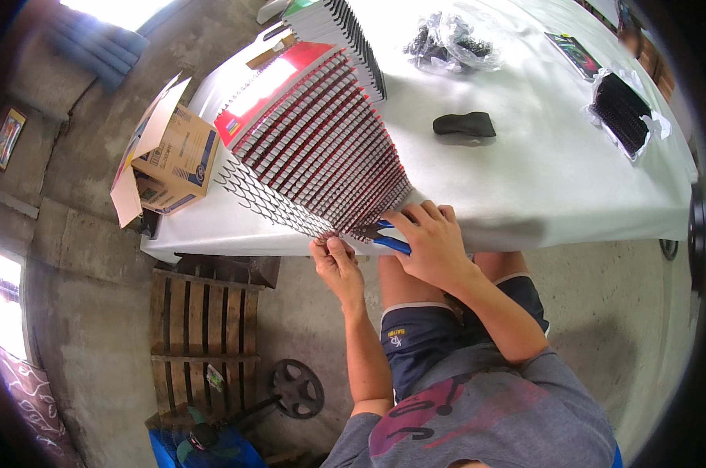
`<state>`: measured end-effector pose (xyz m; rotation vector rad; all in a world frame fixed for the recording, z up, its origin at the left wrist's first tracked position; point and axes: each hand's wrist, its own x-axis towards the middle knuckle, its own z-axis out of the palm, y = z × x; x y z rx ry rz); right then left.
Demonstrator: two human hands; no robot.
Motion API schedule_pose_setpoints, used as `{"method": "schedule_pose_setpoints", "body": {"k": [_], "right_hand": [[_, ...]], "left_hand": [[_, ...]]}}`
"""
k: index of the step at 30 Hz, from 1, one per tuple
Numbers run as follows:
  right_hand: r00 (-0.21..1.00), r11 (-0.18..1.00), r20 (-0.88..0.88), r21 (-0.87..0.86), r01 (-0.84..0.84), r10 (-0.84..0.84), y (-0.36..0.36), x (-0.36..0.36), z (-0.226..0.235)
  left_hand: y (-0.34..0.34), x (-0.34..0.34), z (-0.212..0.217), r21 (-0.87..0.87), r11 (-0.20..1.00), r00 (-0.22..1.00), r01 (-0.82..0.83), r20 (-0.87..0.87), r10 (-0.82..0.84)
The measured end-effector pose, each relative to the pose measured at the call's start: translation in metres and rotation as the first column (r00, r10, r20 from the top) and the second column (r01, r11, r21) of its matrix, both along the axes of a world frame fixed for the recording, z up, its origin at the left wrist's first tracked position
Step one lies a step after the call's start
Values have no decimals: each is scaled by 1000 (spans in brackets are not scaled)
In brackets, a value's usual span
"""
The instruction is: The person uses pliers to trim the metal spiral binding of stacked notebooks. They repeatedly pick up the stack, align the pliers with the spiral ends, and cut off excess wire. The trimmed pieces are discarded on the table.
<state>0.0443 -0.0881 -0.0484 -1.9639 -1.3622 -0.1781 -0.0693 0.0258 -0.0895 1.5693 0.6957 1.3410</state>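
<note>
A tall stack of red-covered notebooks [278, 72] stands at the table's near left, its wire-bound edges turned toward me. Rows of wire loops [263, 201] stick out beyond the stack's left side. My right hand [437, 246] is closed around blue-handled pliers [393, 239], whose dark jaws point left at the stack's near bottom corner. Just left of the jaws, my left hand [339, 269] pinches the near end of the binding wire at that corner. The fingertips partly hide the wire there, and I cannot tell whether the jaws grip it.
Behind stands another bound stack with a green cover [345, 35]. An open cardboard box [179, 156] is at the left. A black pouch [464, 124], a plastic bag of black coils [453, 45] and a wrapped black bundle [622, 109] lie on the white-covered table [540, 187]. A wooden pallet [204, 320] is below.
</note>
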Motion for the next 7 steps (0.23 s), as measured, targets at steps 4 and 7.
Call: {"method": "schedule_pose_setpoints", "body": {"k": [4,7], "right_hand": [[998,998,57,58,-10,6,3,1,2],[997,999,67,28,-29,27,6,-1,1]], "left_hand": [[-1,1,-1,-40,999,1000,-2,16,3],[0,1,0,-15,1000,1000,-5,10,5]]}}
